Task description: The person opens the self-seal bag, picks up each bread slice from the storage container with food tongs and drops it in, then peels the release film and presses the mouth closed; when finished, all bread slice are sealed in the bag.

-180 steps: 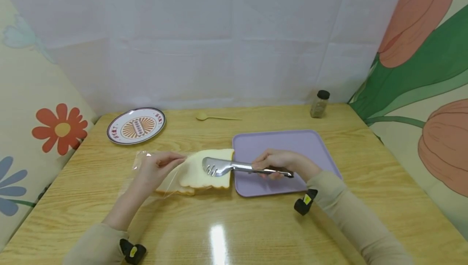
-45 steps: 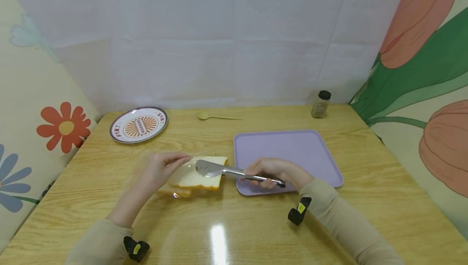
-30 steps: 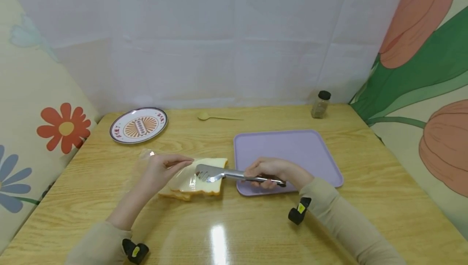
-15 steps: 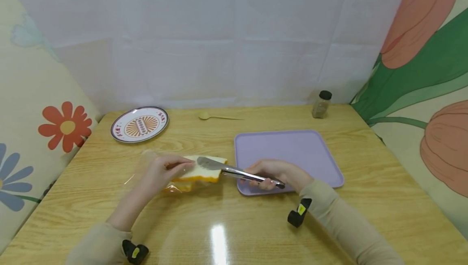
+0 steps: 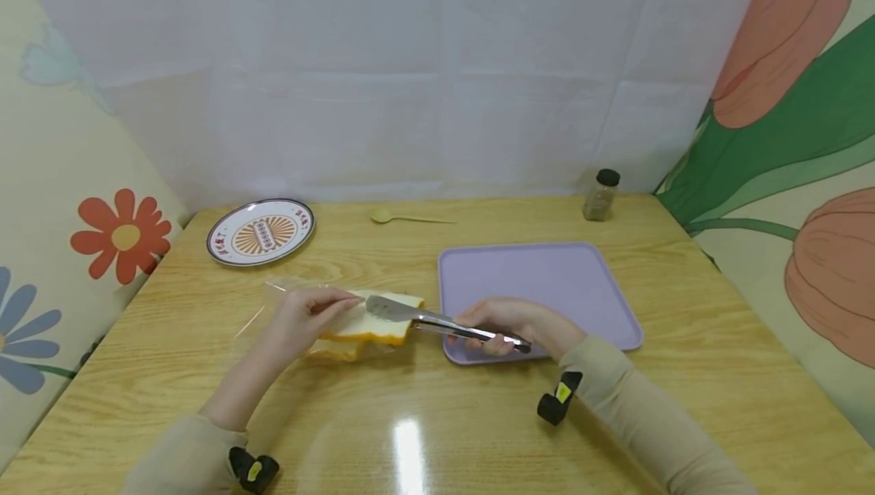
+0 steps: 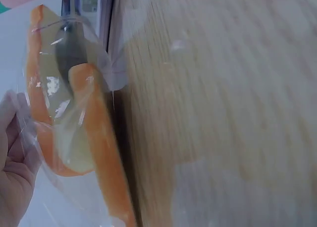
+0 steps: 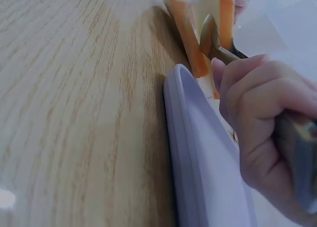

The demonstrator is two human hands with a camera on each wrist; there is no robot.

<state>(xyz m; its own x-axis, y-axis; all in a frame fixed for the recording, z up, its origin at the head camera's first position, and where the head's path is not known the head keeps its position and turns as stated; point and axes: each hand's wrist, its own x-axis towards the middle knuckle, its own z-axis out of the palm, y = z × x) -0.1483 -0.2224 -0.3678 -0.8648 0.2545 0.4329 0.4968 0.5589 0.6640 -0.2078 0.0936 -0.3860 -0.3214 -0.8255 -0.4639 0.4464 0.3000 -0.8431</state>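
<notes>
Two bread slices with orange-brown crusts lie partly inside a clear plastic bag (image 5: 254, 322). The upper slice (image 5: 372, 329) is raised off the lower slice (image 5: 338, 352), with a gap between them in the left wrist view. My left hand (image 5: 304, 319) pinches the bag's edge with thumb and fingers, over the bread's left part. My right hand (image 5: 509, 320) grips the handle of metal tongs (image 5: 437, 320). One slotted head of the tongs lies on top of the upper slice; the left wrist view shows a tongs head (image 6: 72, 54) between the slices.
Right of the bread, under my right hand, lies a lilac tray (image 5: 526, 271). A patterned plate (image 5: 261, 232) stands at the back left, a gold spoon (image 5: 410, 219) at the back middle. A black-capped spice jar (image 5: 601, 195) stands at the back right.
Over the last second the upper slice has risen and tilted, held in the tongs. Compared with six seconds ago, the bread and tongs sit slightly further left, away from the tray.
</notes>
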